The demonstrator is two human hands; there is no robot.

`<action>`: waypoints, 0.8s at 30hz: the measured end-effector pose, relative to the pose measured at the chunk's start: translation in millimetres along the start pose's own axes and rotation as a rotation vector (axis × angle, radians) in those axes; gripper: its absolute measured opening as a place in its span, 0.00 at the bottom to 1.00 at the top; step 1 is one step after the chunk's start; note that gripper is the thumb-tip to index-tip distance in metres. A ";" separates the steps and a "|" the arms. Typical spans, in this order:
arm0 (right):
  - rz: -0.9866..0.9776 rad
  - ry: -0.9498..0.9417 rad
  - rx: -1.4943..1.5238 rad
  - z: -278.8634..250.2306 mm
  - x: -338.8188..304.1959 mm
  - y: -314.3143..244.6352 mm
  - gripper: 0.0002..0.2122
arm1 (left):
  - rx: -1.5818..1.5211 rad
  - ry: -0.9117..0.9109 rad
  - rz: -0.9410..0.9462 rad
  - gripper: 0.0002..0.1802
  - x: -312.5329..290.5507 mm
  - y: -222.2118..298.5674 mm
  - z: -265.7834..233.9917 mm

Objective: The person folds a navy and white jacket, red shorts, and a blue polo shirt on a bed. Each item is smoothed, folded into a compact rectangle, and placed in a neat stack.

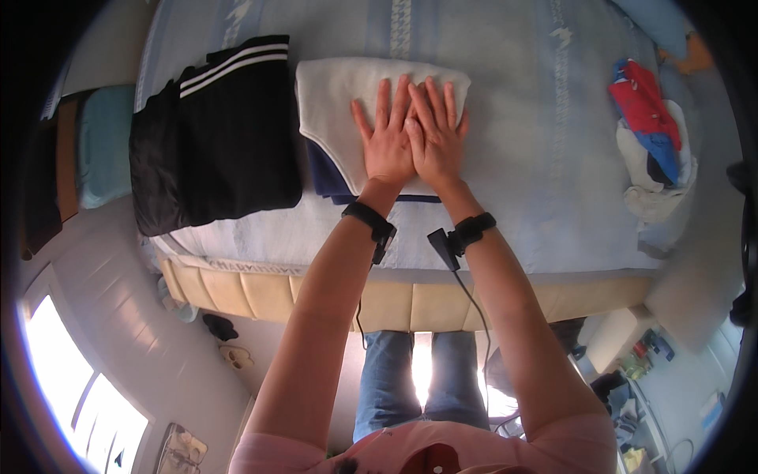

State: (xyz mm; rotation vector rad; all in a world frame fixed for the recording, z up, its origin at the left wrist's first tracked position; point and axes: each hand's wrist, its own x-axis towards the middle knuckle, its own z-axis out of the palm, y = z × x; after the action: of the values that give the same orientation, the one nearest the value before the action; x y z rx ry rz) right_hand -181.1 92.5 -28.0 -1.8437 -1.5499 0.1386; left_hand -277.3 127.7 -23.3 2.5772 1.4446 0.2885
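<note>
Both my hands lie flat on a folded cream garment (332,87) on the bed, close together with their thumbs meeting or overlapping. Fingers of my left hand (387,138) are stretched out and a little apart, pointing away from me. Beside it, my right hand (439,142) rests palm down with its fingers spread. Under the cream cloth, a navy folded cloth (325,175) shows along the left and near edges. Just to the left lies a folded black garment (237,134) with white stripes at its far edge.
The bed (537,189) has a blue-grey patterned sheet and a padded cream edge (395,299) towards me. At its right side sits a small heap of red, blue and white clothes (651,126). Thin cables hang from black bands on my wrists. Shoes (235,357) stand on the floor, lower left.
</note>
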 end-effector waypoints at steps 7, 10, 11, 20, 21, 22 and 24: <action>0.035 -0.101 0.006 2.7 3.4 6.9 0.25 | 0.016 0.062 0.015 0.35 6.2 -1.9 4.8; -0.001 -0.113 0.050 -6.5 1.4 6.3 0.27 | 0.027 0.102 0.021 0.35 2.6 -0.6 2.2; -0.013 -0.125 0.085 -10.8 0.8 8.0 0.27 | 0.019 0.118 0.023 0.35 2.2 0.6 1.4; -0.096 -0.057 0.194 -148.0 -17.8 155.0 0.37 | -0.073 0.265 -0.098 0.31 -30.8 9.3 -4.3; -0.121 -0.014 0.110 -182.3 -17.6 187.8 0.37 | -0.071 0.259 -0.124 0.31 -42.7 12.3 -5.1; -0.072 0.013 -0.063 -216.7 -19.5 218.1 0.37 | -0.067 0.254 -0.147 0.31 -59.0 17.3 -6.1; -0.063 0.072 -0.260 -285.4 -10.8 275.9 0.36 | -0.049 0.163 -0.290 0.32 -91.3 34.5 -7.2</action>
State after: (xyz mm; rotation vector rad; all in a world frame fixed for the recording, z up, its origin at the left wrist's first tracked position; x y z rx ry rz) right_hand 185.9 -51.1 21.2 -1.9707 -1.6346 -0.1641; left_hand -297.4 32.2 -15.5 2.3094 1.8161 0.4936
